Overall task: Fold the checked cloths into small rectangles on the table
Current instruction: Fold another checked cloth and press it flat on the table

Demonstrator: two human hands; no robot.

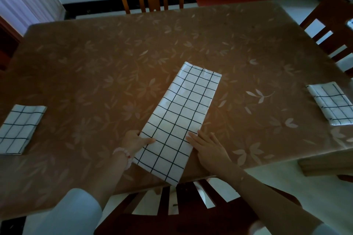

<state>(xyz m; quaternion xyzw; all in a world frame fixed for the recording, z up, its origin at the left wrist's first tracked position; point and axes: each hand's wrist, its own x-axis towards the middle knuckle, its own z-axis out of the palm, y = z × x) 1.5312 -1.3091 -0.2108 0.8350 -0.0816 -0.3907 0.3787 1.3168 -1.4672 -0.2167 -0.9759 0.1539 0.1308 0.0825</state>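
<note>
Left hand [136,140] is pinching one edge of the checked strip [183,110], right hand [209,148] is lying flat at the other; its near end is overhanging the table [95,63], probably risking layers sliding askew.

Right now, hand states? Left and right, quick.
Left hand: pinching the left edge of the long checked cloth, thumb on top.
Right hand: open, fingers straight, flat at the cloth's right edge.
</note>
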